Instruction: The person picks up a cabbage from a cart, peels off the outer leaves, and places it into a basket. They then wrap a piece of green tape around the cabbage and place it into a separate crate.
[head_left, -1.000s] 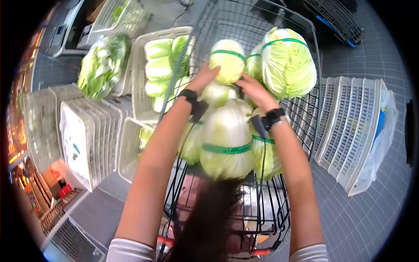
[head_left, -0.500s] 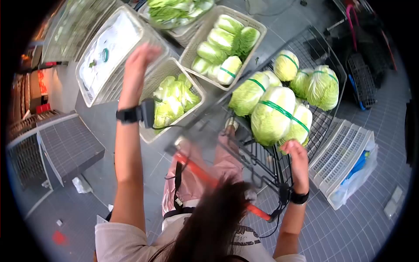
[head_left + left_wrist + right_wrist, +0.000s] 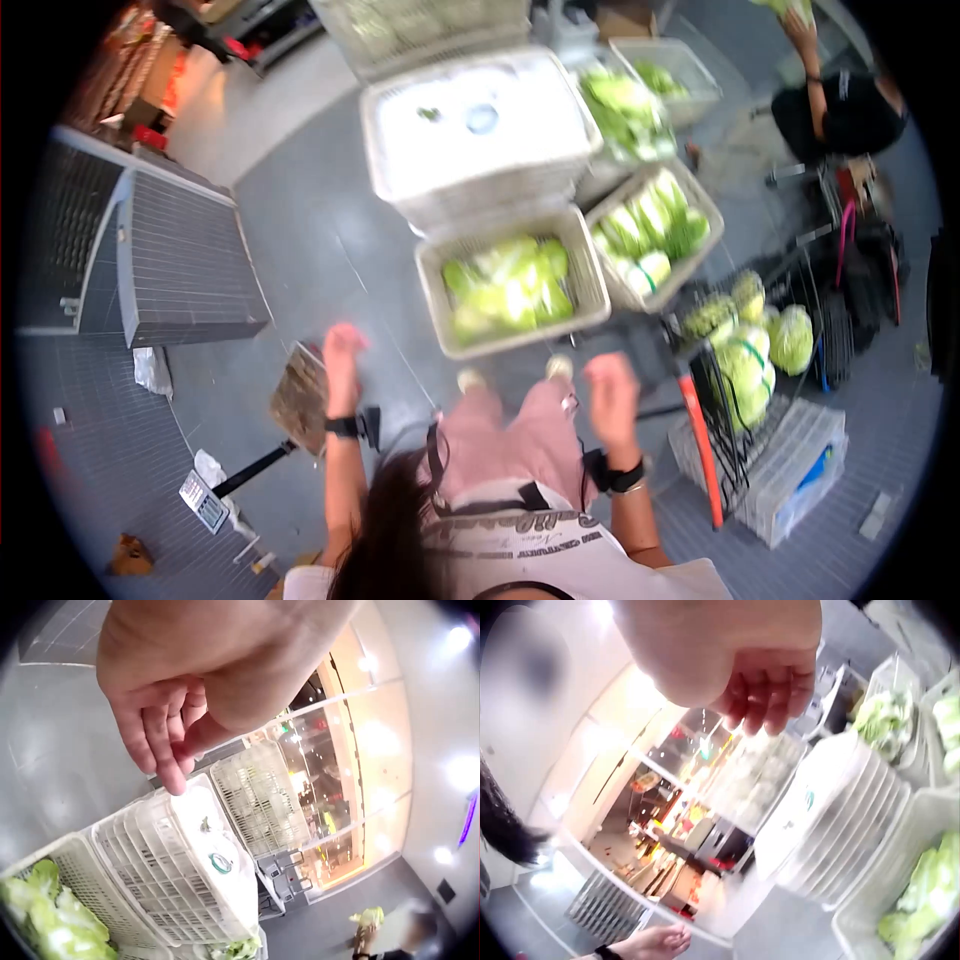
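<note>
Both my hands are free and hold nothing. My left hand hangs over the grey floor with loosely curled fingers, near a brown platform scale. My right hand is raised in front of me, fingers loosely bent, just left of the cart's red handle. The wire cart holds several banded napa cabbages. In front of my feet stands a white basket of loose green cabbage leaves.
A stack of white crates stands behind the leaf basket; another basket of cabbages lies to its right. A grey tiled block is at left. More crates lean beside the cart. Another person crouches far right.
I have turned left, away from the cart. My right hand has let go of the cart and my left hand has dropped from over the baskets; the cart now lies to my right.
</note>
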Action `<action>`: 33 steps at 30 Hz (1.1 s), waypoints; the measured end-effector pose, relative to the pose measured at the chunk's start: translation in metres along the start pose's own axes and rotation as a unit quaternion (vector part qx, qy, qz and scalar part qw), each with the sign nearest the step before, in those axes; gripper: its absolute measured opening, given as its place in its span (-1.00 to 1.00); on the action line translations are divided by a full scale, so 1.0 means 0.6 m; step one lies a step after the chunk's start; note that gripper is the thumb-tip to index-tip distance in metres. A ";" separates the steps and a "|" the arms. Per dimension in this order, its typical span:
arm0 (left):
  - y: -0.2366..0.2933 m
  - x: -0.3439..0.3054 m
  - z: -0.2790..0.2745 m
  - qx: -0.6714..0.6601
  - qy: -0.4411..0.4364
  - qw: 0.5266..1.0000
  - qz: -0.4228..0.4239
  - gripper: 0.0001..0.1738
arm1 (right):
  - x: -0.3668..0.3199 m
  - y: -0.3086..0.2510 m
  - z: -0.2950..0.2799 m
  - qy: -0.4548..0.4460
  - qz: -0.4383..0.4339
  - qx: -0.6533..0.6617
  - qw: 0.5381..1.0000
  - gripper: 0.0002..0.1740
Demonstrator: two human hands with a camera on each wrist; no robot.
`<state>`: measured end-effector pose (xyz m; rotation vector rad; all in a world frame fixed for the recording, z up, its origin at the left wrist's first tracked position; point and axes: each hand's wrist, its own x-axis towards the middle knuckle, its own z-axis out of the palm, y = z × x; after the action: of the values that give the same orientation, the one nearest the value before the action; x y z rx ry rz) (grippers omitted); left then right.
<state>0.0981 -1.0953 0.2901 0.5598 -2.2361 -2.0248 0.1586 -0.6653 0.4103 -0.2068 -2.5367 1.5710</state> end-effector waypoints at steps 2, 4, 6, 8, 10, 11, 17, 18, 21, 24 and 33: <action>0.011 -0.004 -0.046 -0.049 0.002 0.996 -0.071 -0.82 | -0.005 -0.017 0.133 -0.130 -0.084 -0.037 0.987 -0.85; 0.089 -0.031 -0.054 -0.020 -0.033 0.996 -0.084 -0.81 | -0.005 -0.082 0.225 -0.263 -0.204 -0.069 0.941 -0.87; 0.103 -0.049 -0.077 0.014 -0.118 0.992 -0.046 -0.80 | -0.009 -0.130 0.289 -0.357 -0.244 -0.065 0.899 -0.90; 0.108 -0.042 -0.111 0.026 -0.158 0.987 -0.022 -0.79 | -0.007 -0.151 0.348 -0.392 -0.230 -0.035 0.890 -0.89; 0.094 -0.041 -0.128 0.001 -0.174 0.984 -0.031 -0.78 | 0.020 -0.180 0.380 -0.418 -0.185 -0.022 0.889 -0.82; 0.088 -0.028 -0.135 -0.001 -0.179 0.983 -0.032 -0.78 | 0.038 -0.185 0.395 -0.417 -0.185 -0.024 0.890 -0.82; 0.096 0.094 -0.181 -0.038 -0.236 0.969 -0.067 -0.77 | 0.194 -0.226 0.518 -0.377 -0.215 -0.090 0.896 -0.67; 0.115 0.125 -0.185 -0.046 -0.230 0.969 -0.075 -0.77 | 0.221 -0.230 0.547 -0.367 -0.214 -0.079 0.902 -0.68; 0.114 0.242 -0.207 -0.051 -0.175 0.980 -0.079 -0.75 | 0.315 -0.232 0.623 -0.324 -0.205 -0.063 0.921 -0.72; 0.067 0.379 -0.242 -0.035 -0.106 0.991 -0.068 -0.72 | 0.402 -0.244 0.681 -0.285 -0.170 -0.074 0.940 -0.77; 0.154 0.752 -0.288 0.026 -0.146 0.987 -0.060 -0.73 | 0.664 -0.273 0.796 -0.237 -0.071 -0.172 0.954 -0.72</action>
<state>-0.2912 -1.3948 0.3178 0.4362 -2.4787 -2.2428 -0.3328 -1.0779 0.3686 0.3537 -3.0938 1.2302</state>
